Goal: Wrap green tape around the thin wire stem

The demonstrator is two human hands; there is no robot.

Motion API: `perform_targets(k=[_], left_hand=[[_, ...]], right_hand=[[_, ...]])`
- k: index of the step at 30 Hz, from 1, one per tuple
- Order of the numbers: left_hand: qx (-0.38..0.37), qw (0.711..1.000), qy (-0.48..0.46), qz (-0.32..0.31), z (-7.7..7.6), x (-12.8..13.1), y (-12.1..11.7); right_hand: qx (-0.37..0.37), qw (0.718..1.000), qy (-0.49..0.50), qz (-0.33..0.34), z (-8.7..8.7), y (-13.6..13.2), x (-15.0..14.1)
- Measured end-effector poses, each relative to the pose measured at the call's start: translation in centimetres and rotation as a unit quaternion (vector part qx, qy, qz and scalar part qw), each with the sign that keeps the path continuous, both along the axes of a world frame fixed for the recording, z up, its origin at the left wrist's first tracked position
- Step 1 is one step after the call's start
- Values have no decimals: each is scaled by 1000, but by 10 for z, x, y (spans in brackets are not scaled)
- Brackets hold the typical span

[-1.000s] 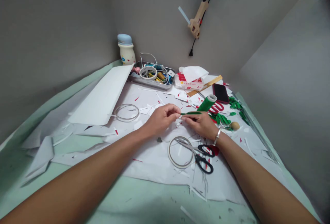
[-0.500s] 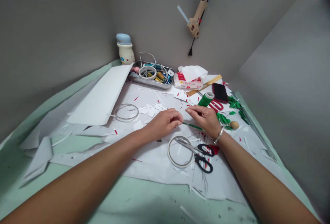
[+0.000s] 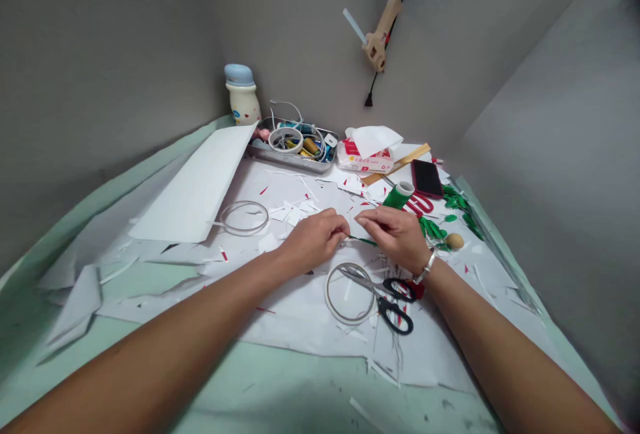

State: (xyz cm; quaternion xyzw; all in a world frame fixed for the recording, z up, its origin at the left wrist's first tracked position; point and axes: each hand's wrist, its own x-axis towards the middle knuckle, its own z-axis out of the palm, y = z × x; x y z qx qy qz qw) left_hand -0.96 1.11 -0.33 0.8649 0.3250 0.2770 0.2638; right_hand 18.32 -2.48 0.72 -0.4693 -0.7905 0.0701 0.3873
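My left hand [image 3: 320, 237] is closed in a pinch on one end of a thin, dark green wrapped stem [image 3: 361, 241]. The stem runs rightward and disappears beneath my right hand [image 3: 393, 234]. On that hand the thumb and forefinger are pressed together, and what lies between them is too small to make out. A green thread spool [image 3: 399, 195] leans just behind the right hand. Nearer me, black-handled scissors [image 3: 383, 291] lie across a pale ring of tape [image 3: 327, 301]. Green leaf pieces [image 3: 431, 227] and a round tan bead [image 3: 455, 241] are beside the right wrist.
White paper [image 3: 295, 334] with scraps covers the pale green cloth [image 3: 240, 394]. At the back stand a metal tray [image 3: 305, 164] of supplies, a tissue pack [image 3: 365, 159], a phone [image 3: 427, 179] and a bottle [image 3: 244, 101]. A glue gun [image 3: 383, 34] hangs on the wall.
Both hands have shifted slightly left, with the green stem between them. The green spool has moved slightly. The other things on the table look the same.
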Motion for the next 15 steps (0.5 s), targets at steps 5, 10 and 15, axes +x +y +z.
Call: perform_targets(k=[5,10,15], left_hand=[[-142,984,-100,-44,8,0,0],[-165,972,-151,70,6,-2,8],[-1,996,-6,89,-2,-2,6]], right_hand=[[-96,993,65,-14,-12,14,12],[-86,992,-53,82,-16,4,-5],[21,993,-98,70,-4,-8,-14]])
